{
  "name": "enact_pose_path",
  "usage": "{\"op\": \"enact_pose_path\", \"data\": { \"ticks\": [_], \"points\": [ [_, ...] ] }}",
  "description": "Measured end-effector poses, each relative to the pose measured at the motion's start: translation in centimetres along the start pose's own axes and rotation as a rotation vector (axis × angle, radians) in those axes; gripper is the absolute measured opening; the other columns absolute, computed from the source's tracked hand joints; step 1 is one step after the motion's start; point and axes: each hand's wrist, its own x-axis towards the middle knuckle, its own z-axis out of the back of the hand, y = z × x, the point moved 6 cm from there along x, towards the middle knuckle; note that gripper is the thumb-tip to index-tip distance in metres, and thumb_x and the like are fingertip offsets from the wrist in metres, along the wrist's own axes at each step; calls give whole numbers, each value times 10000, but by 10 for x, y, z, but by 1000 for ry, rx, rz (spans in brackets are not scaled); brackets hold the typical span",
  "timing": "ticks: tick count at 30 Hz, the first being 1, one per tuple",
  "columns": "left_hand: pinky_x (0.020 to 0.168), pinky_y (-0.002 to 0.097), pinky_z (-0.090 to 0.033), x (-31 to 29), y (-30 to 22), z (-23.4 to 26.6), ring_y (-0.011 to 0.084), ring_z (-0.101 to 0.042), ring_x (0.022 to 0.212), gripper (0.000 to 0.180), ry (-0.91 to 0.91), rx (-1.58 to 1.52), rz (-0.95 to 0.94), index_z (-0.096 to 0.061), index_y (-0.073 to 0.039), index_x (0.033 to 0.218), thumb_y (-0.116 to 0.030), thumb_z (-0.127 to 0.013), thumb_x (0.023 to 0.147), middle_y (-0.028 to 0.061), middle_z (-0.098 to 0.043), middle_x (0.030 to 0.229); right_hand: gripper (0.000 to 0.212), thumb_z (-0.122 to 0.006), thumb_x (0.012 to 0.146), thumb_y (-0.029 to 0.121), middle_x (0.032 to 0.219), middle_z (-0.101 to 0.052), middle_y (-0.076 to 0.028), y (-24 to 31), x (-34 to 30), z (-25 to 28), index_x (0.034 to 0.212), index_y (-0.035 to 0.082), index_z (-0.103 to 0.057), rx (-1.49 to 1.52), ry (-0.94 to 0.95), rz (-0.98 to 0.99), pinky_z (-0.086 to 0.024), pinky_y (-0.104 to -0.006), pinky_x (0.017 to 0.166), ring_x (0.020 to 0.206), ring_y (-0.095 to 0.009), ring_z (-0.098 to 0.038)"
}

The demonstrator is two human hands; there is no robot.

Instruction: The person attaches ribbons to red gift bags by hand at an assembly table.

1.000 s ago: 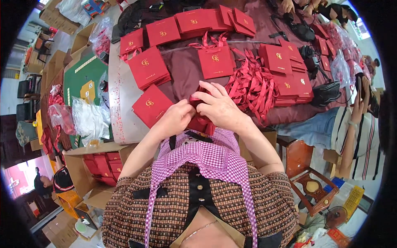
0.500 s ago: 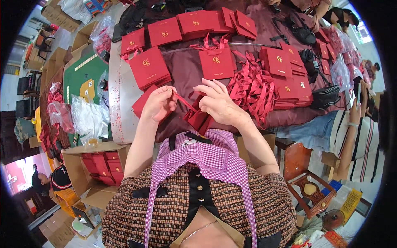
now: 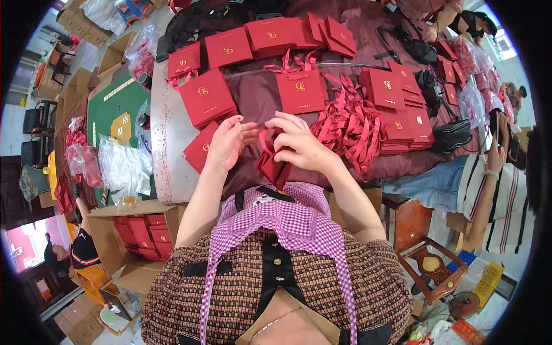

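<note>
A small red paper gift bag (image 3: 272,165) stands tilted at the table edge in front of me, its opening toward my hands. My right hand (image 3: 302,145) is closed on its upper right side, with the fingertips partly hidden by the bag. A red ribbon loop (image 3: 263,138) rises from the bag's opening between my hands. To the left of it, my left hand (image 3: 228,145) is open, fingers slightly curved and apart, holding nothing visible. Flat red bags (image 3: 201,146) lie partly behind my left hand. Beyond it is a stack of red bags (image 3: 208,99) with gold emblems.
Loose red ribbons (image 3: 351,118) form a heap right of my hands. More bag stacks (image 3: 398,127) lie farther right, beside a black handbag (image 3: 452,135). A bag with ribbon handles (image 3: 301,92) lies ahead. An open carton (image 3: 135,210) of red bags stands at lower left.
My left hand has let go of the ribbon and opened. The ribbon, stretched between my hands before, now stands as a loop at the bag. My right hand stays at the bag.
</note>
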Motion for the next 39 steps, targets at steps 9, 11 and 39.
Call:
{"op": "enact_pose_path", "data": {
  "ticks": [9,11,39],
  "points": [
    [924,255,-409,-23,26,-16,116,-542,1033,296,273,695,-255,-568,-17,1201,-22,-499,913,21,-588,1095,198,-725,713,160,1394,-413,-102,-36,-6,-8,806,94,-564,275,-7,-87,-185,-488,1099,1382,-357,-216],
    [956,264,-386,-22,29,-22,125,-513,1085,314,297,657,-231,-554,-19,1218,-4,-483,912,26,-560,1148,204,-731,708,161,1399,-405,-108,-31,-2,-9,807,93,-567,278,-11,-71,-190,-486,1098,1382,-360,-214],
    [833,277,-439,-15,20,-23,189,-551,946,169,432,988,-521,-565,-19,1045,-10,-568,877,77,-531,978,265,-710,631,-27,973,-563,-84,1,-30,-20,844,79,-593,-16,-430,51,-415,-374,825,950,-280,-530]
  ]
}}
